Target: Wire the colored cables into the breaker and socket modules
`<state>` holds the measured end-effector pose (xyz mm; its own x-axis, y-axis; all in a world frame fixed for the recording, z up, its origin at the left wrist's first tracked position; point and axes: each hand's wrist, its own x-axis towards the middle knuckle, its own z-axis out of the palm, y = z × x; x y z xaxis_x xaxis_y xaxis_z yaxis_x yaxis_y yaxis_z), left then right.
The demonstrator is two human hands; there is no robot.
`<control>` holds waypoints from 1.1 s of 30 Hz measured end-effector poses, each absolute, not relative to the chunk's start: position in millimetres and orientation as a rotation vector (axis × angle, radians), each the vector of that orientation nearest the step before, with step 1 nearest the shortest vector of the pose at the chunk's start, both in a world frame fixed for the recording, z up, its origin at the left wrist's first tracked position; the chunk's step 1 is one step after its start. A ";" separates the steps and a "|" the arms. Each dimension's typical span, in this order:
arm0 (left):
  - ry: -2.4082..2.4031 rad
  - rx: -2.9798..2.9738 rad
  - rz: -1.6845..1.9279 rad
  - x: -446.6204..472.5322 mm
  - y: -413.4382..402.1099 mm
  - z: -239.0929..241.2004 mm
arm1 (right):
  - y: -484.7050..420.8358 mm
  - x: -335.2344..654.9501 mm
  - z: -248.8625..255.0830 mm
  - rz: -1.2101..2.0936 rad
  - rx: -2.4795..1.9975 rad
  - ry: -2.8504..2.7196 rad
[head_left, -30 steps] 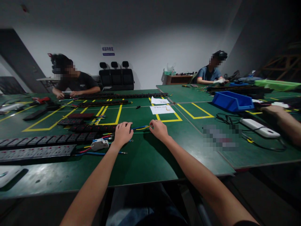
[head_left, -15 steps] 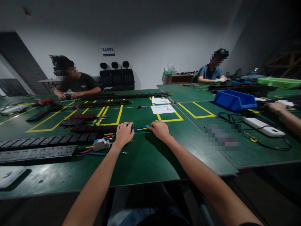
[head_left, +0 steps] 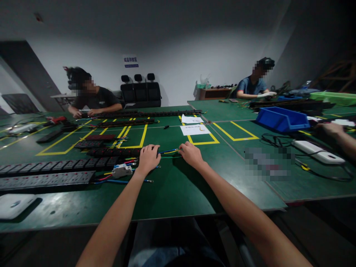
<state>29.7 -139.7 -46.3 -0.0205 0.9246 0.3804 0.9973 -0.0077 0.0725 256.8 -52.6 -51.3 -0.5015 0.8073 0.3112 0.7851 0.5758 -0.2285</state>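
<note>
Green table (head_left: 167,193), two bare hands and thin, bright wires (head_left: 168,151)

Out near the middle of the table lie the wires. One is blue, one is yellow and one is green. They poke out past the end of a black socket strip (head_left: 114,152) and run across from the left hand (head_left: 149,160) to the right hand (head_left: 191,154). The left hand is palm down with bent fingers, and what it grips underneath cannot be seen. The right hand has its fingertips pinched together at the far ends of the wires.

The work looks partly done. The wires are out and lie almost straight, but their far ends do not seem to be joined to anything, so some work looks left.

Closer to the person, a pale switch box (head_left: 122,170) sits beside two more strips, one dark (head_left: 63,165) and one gray (head_left: 50,180). A long blue wire (head_left: 124,182) with a shiny tip (head_left: 151,181) lies in front of it.

Farther out, a white paper (head_left: 194,129) lies past the right hand. A blue bin (head_left: 282,122) stands off to the right, near a white box (head_left: 318,151). Two people, one on the left (head_left: 101,98) and one on the right (head_left: 246,88), work across the table. Another person's hand (head_left: 332,130) shows at the far right. Black seats (head_left: 141,92) stand by the wall.
</note>
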 end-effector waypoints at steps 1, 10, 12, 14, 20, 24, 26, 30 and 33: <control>-2.040 -2.029 -0.478 29.9 -139.9 -46.2 | -53.3 256.8 -51.0 0.086 -1.285 -2.425; -2.063 -1.993 -0.464 32.5 -140.5 -45.6 | -57.9 258.1 -47.8 0.097 -1.290 -2.508; -2.057 -1.993 -0.470 32.2 -140.5 -45.8 | -58.1 257.7 -48.0 0.110 -1.298 -2.505; -2.052 -1.991 -0.473 31.8 -140.5 -46.1 | -57.9 256.8 -49.0 0.132 -1.305 -2.480; -2.047 -1.999 -0.480 31.5 -140.7 -46.9 | -54.2 253.4 -53.1 0.308 -1.290 -2.384; -2.043 -2.005 -0.488 31.2 -140.6 -47.1 | -51.1 252.3 -55.0 0.412 -1.317 -2.320; -2.041 -2.011 -0.487 30.8 -140.5 -47.0 | -50.3 251.7 -56.4 0.400 -1.322 -2.310; -2.044 -2.023 -0.494 30.0 -140.0 -47.5 | -49.8 249.9 -61.0 0.351 -1.325 -2.316; -2.044 -2.017 -0.496 30.1 -139.6 -48.3 | -49.4 248.3 -65.1 0.354 -1.362 -2.330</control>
<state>30.1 -139.6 -48.3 -0.0282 0.9200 0.3909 0.9968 -0.0033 0.0797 248.3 -49.4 -65.1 -0.4343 0.8724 0.2241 0.7664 0.4887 -0.4170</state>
